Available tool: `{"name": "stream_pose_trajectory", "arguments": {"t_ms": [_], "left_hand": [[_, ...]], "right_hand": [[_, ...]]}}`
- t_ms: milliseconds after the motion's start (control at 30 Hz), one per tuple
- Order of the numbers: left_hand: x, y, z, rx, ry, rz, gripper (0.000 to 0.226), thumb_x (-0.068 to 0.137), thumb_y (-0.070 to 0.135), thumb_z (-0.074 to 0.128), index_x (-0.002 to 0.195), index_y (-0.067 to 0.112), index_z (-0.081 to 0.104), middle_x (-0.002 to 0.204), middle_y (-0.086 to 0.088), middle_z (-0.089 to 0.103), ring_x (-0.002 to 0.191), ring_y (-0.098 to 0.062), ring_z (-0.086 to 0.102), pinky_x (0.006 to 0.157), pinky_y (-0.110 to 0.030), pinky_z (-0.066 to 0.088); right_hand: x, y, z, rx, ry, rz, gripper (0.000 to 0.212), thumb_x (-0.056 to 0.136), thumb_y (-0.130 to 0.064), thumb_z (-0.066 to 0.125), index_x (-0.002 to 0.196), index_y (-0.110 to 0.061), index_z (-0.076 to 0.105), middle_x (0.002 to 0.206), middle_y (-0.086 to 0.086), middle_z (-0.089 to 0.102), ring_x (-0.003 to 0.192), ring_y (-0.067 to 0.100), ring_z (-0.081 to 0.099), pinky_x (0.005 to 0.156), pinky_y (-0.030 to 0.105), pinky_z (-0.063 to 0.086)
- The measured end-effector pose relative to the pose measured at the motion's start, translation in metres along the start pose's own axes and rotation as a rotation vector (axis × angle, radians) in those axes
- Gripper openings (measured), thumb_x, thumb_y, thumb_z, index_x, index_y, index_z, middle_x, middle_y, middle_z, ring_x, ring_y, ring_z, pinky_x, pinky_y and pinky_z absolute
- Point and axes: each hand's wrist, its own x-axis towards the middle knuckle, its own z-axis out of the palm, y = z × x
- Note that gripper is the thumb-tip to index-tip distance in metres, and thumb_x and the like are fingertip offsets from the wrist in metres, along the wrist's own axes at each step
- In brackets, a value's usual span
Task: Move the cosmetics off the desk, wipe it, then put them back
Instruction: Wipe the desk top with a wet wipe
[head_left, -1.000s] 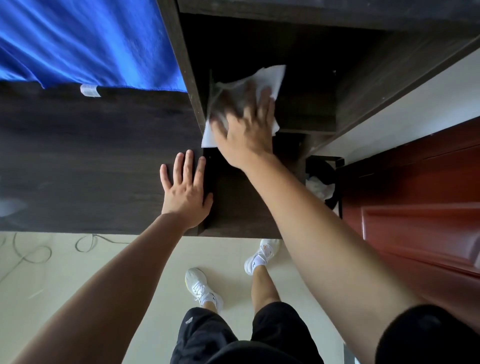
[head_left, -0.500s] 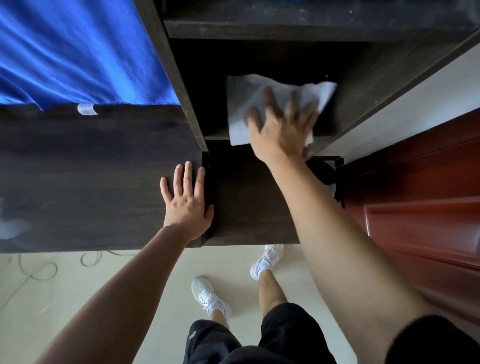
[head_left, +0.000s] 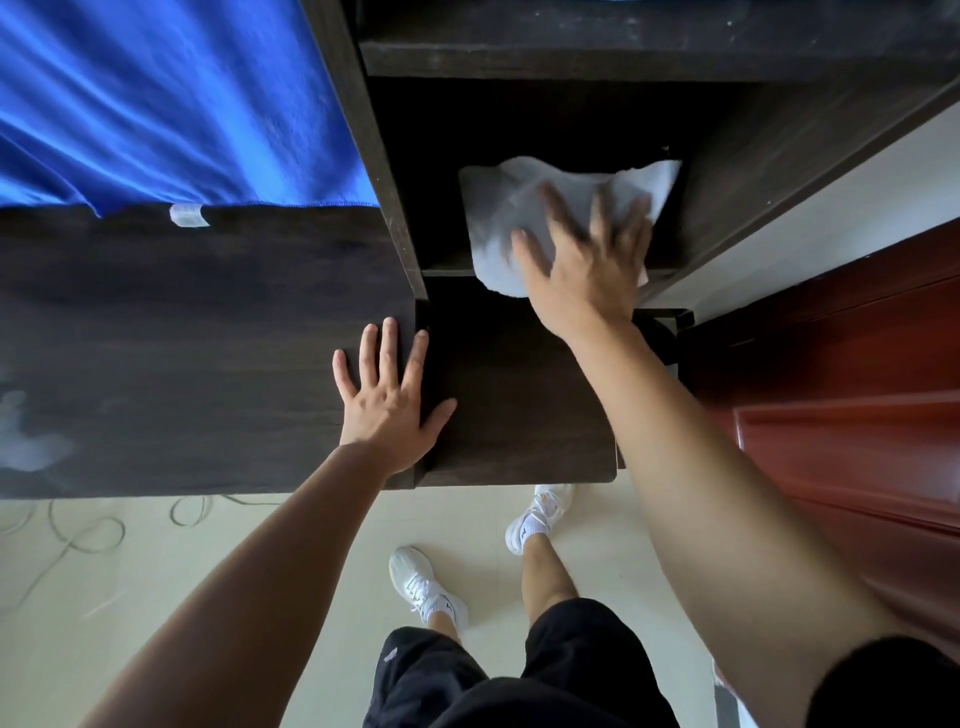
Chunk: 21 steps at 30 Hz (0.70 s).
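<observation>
My right hand (head_left: 584, 265) presses flat, fingers spread, on a white cloth (head_left: 506, 208) lying on the dark wooden shelf (head_left: 441, 218) of the compartment at the desk's right end. The hand is motion-blurred. My left hand (head_left: 387, 395) rests flat, fingers straight, on the dark desk top (head_left: 197, 338) beside the upright partition (head_left: 374, 156). No cosmetics show anywhere in view.
A blue fabric (head_left: 156, 98) hangs over the desk's back left, with a small white tag (head_left: 189, 214). A red-brown door (head_left: 841, 395) stands at the right. Cables (head_left: 72, 535) lie on the pale floor under the desk edge. My feet in white shoes (head_left: 421, 582) stand below.
My right hand slid the cloth from the left side of the compartment to the right, then slightly back toward the middle. My left hand stayed planted on the desk.
</observation>
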Motion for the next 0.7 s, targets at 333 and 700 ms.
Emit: {"name": "stream_pose_trajectory", "arguments": {"t_ms": [333,700], "left_hand": [[0.002,-0.001,0.004,-0.008,-0.01,-0.033,0.081,0.092,0.075,0.014,0.158,0.03,0.003,0.165,-0.011,-0.007,0.15,-0.029,-0.013,0.116,-0.062,-0.007],[0.002,-0.002,0.005,-0.015,-0.016,-0.021,0.081,0.092,0.075,0.014,0.157,0.029,0.001,0.165,-0.012,-0.007,0.151,-0.032,-0.012,0.116,-0.063,-0.005]], "right_hand": [[-0.027,-0.049,0.013,-0.082,-0.035,-0.281,0.049,0.103,-0.051,0.026,0.148,-0.042,0.043,0.164,0.013,0.026,0.148,0.054,0.011,0.122,0.058,0.006],[-0.007,0.005,0.008,-0.087,0.029,0.126,0.066,0.099,-0.068,0.015,0.158,-0.04,0.018,0.166,0.025,0.004,0.149,0.054,0.0,0.122,0.057,0.003]]}}
